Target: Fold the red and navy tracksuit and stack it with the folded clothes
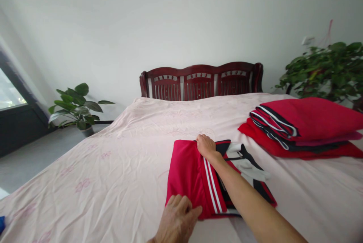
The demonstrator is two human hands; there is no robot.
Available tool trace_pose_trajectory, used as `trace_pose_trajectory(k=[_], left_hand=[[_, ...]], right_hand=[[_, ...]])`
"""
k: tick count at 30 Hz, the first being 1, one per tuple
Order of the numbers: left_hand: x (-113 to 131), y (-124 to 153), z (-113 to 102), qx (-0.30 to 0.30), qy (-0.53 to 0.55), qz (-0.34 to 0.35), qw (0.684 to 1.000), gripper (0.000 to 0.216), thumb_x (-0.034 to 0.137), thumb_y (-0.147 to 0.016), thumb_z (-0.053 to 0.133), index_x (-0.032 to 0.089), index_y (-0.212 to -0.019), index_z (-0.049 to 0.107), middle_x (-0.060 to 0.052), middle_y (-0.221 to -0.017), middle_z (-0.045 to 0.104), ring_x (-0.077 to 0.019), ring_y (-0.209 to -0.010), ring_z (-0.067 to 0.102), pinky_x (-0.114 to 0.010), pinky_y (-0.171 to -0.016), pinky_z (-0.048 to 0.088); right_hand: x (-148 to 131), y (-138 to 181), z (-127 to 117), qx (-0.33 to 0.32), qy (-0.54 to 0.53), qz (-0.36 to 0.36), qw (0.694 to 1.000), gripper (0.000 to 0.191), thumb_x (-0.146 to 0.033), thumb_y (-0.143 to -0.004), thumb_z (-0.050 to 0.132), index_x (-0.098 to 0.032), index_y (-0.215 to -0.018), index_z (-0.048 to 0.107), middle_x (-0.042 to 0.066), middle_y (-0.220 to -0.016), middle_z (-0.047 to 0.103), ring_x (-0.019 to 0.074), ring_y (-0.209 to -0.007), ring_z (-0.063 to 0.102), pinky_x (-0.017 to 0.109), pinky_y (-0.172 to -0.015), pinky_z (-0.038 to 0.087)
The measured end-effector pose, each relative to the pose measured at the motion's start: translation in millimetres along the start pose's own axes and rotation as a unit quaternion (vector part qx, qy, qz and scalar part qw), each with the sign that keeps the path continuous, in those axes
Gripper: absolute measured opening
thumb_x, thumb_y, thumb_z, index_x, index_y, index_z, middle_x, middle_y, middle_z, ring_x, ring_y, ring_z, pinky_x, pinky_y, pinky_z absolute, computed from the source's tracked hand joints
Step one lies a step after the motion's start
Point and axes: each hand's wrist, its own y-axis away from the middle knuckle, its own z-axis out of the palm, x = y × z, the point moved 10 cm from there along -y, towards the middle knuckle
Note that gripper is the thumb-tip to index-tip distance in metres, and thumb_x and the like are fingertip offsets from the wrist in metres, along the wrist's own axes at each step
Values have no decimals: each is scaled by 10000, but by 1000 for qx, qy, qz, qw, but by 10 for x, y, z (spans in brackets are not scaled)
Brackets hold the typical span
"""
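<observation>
A partly folded red jacket (185, 171) with two white stripes and black and white parts lies on the bed in front of me. My left hand (180, 216) is closed at its near left edge, fingers curled over the red cloth. Reaching across the stripes, my right hand (206, 146) has its fingers bent onto the far edge of the jacket. The fingertips of both hands are partly hidden. Black, white and red parts of the garment spread out to the right, beneath and beyond my right forearm.
A stack of folded red clothes (309, 122) with black and white edging sits at the right. The bed has a pale pink sheet (127, 167). Behind it stands a dark wooden backrest (200, 82). Potted plants flank the bed, one left (81, 105), one right (329, 71).
</observation>
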Motion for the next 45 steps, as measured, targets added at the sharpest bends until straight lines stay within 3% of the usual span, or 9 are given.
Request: trace_pose_trajectory(k=[7, 13, 16, 19, 23, 29, 36, 41, 45], left_hand=[[52, 21, 74, -40, 14, 2, 999, 346, 196, -869, 560, 278, -1200, 618, -67, -984, 684, -208, -818, 611, -349, -693, 465], [71, 74, -16, -42, 113, 4, 993, 387, 172, -853, 568, 276, -1222, 613, -57, -1044, 690, -211, -896, 622, -356, -769, 502], [-230, 123, -154, 29, 199, -77, 977, 299, 199, -917, 500, 301, -1151, 655, -45, -1041, 676, -185, -955, 627, -341, -844, 515], [-791, 253, -143, 104, 282, -250, 920, 383, 266, -898, 523, 259, -1275, 588, -93, -1227, 609, -224, -1158, 581, -397, -989, 486], [-1171, 399, 254, 56, 474, -440, 761, 678, 412, -830, 606, 155, -1428, 420, -169, -1324, 578, -271, -1125, 630, -416, -939, 533], [-881, 233, 260, -26, 626, -424, 654, 565, 377, -797, 689, 159, -1300, 555, -110, -1210, 694, -236, -1082, 660, -371, -971, 514], [-766, 306, 398, -46, 680, -460, 569, 612, 403, -787, 712, 175, -1325, 527, -112, -1078, 734, -198, -776, 701, -277, -605, 545], [-781, 115, 243, 9, 664, -467, 584, 587, 323, -768, 715, 203, -1312, 531, -100, -1127, 716, -206, -832, 692, -266, -613, 537], [-585, -313, -31, 43, 666, -422, 613, 540, 277, -758, 688, 173, -1271, 556, -84, -1055, 724, -197, -835, 676, -259, -665, 527]], right_hand=[[-267, 356, 229, -21, -39, -133, 990, 549, -415, -947, 450, -205, -1454, 436, 96, -1517, 432, 249, -1435, 302, 423, -1190, 140], [207, 319, 404, -48, 0, -81, 996, 529, -417, -953, 426, -196, -1432, 471, 96, -1532, 406, 242, -1450, 282, 447, -1199, 79], [289, 331, 265, -42, 10, -41, 998, 564, -425, -965, 399, -144, -1453, 436, 147, -1539, 379, 280, -1448, 279, 492, -1184, 119], [206, 486, 62, -7, 13, -31, 999, 595, -440, -972, 389, -119, -1473, 400, 172, -1547, 354, 290, -1456, 255, 498, -1183, 109], [-97, 856, 5, 4, -22, -125, 992, 610, -462, -963, 419, -180, -1501, 366, 114, -1579, 305, 254, -1478, 204, 453, -1202, 72], [139, 1031, 194, -42, -23, -130, 990, 564, -436, -970, 414, -211, -1488, 398, 101, -1572, 322, 255, -1464, 250, 467, -1194, 139], [339, 978, 171, -48, 16, -130, 990, 571, -414, -997, 318, -140, -1495, 374, 118, -1581, 297, 250, -1476, 213, 473, -1173, 230], [216, 1097, -69, -17, -8, -113, 993, 547, -376, -968, 402, -129, -1455, 442, 139, -1529, 399, 275, -1454, 273, 503, -1189, 185], [107, 1244, -232, 25, -156, -128, 979, 566, -409, -968, 389, -171, -1481, 406, 103, -1544, 382, 236, -1456, 274, 455, -1209, 165]])
